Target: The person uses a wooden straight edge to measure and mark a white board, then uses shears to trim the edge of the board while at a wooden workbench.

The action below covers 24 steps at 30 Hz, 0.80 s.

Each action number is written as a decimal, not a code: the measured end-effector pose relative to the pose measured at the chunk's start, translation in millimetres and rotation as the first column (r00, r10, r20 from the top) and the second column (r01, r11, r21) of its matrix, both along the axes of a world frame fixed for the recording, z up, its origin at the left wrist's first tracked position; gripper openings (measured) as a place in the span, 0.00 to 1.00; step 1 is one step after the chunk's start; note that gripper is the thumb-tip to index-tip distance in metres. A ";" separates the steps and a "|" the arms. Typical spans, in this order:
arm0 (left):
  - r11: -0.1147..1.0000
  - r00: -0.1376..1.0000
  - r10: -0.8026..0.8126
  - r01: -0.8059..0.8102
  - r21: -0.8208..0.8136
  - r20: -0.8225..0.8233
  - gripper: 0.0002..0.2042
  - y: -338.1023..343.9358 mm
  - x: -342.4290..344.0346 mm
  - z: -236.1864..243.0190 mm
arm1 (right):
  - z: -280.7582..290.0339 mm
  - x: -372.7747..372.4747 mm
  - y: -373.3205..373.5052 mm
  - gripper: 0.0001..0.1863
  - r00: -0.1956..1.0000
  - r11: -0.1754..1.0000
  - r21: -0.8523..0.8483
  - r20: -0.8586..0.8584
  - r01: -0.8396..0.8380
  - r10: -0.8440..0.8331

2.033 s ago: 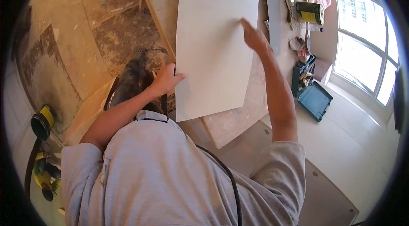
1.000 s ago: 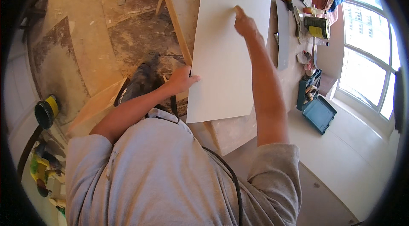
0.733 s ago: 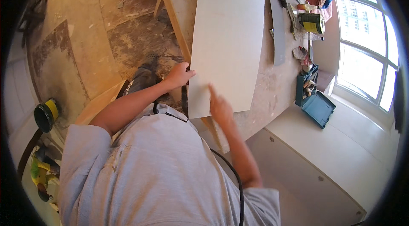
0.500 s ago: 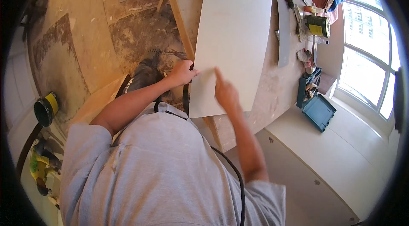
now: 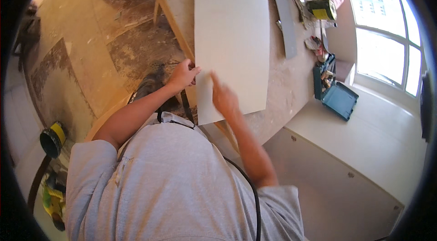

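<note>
White rectangular panel [image 5: 232, 36], overhanging left edge of pale wooden surface [image 5: 295, 77], left hand [image 5: 183, 75] gripping it, right hand [image 5: 225, 97] blurred, hold unclear.

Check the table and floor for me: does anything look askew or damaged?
Yes. The white panel lies askew to the table, its near left corner jutting past the table's edge below the left hand. The floor looks worn or stained, with mottled dark brown patches.

Rectangular off-white panel [image 5: 234, 32]: plain, uniform. Flat beige worktop [image 5: 291, 82]: pale blotches. Long grey strip [image 5: 285, 23], upper right: solid. Cylindrical dark-green can [image 5: 322, 9]: yellow band.
</note>
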<state>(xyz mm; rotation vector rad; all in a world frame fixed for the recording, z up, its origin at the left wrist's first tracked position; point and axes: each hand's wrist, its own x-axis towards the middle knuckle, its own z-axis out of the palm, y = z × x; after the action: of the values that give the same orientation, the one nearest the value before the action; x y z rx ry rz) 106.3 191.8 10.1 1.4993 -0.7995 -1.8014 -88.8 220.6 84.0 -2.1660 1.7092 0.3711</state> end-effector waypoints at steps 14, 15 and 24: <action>0.954 0.928 -0.292 0.301 -0.005 0.231 0.22 -15.0 -2.4 -6.5 | -19.6 -153.3 -232.0 0.27 0.993 0.992 -0.109 -0.096 0.063 -0.074; 0.952 0.926 -0.299 0.306 0.006 0.229 0.22 -14.9 -2.6 -5.7 | -24.9 -154.1 -269.6 0.26 0.997 0.987 -0.157 -0.076 0.011 -0.023; 0.952 0.925 -0.302 0.303 0.033 0.228 0.22 -8.4 -7.4 -1.5 | -36.5 -212.4 -132.9 0.27 0.999 0.990 -0.141 0.035 -0.004 0.009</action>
<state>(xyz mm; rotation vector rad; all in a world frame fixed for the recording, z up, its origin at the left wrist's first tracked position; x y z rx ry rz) 98.9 183.4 8.6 1.6786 -1.2054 -1.8602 -301.2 87.7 47.5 -2.2631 1.7575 0.2180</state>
